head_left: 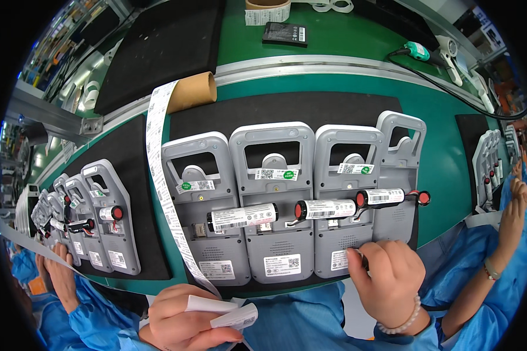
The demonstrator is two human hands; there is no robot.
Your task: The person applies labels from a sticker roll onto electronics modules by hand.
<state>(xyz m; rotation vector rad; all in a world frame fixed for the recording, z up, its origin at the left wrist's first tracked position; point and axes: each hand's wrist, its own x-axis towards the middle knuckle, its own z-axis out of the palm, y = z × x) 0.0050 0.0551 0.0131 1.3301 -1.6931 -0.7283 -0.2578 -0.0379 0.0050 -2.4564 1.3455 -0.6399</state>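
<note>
My left hand (187, 319) is closed around a folded strip of white labels (234, 316), low in the view. From there the strip (167, 205) runs up to a brown cardboard roll (196, 92). My right hand (389, 281) is curled at the lower end of the third grey handled device (336, 234), thumb and forefinger beside its white label (339, 260). Whatever lies between those fingers is too hidden to name. Cylindrical batteries with red ends lie across the row: a first battery (243, 217), a second battery (325, 209) and a third battery (382, 197).
Black foam mats (263, 108) lie on the green bench. More grey devices (108, 216) stand at left and others (489, 169) at right. Co-workers' hands (58, 272) (512, 205) show on both sides. A flat black battery (284, 34) and a green-handled tool (417, 51) lie farther back.
</note>
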